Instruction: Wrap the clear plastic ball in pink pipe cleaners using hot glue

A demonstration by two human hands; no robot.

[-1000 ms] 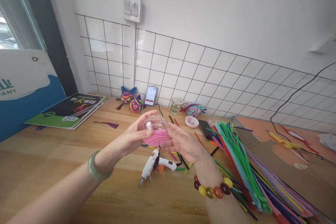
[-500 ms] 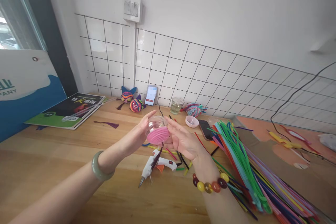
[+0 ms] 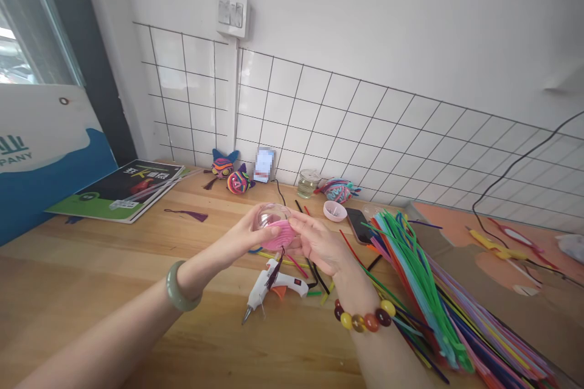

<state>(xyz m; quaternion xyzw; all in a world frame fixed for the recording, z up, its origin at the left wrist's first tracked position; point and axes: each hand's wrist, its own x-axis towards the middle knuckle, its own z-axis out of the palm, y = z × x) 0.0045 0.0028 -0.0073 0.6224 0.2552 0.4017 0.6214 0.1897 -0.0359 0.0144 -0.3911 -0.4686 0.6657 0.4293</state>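
Observation:
Between my two hands is a clear plastic ball, its lower half wrapped in rows of pink pipe cleaner. My left hand grips it from the left, thumb lying across the pink front. On the right side, the fingers of my right hand press against the ball near the edge of the pink rows. A dark purple tassel hangs from the bottom of the ball. Below it, a white glue gun rests on the wooden table, nozzle toward the lower left.
A large bundle of coloured pipe cleaners covers the right side. Behind stand wrapped ornaments, a propped phone, a glass jar and a pink bowl. Books and a loose tassel lie left.
My left thumb has come down onto the pink front of the ball, and my right fingers have closed in on its side. The glue gun stays where it was.

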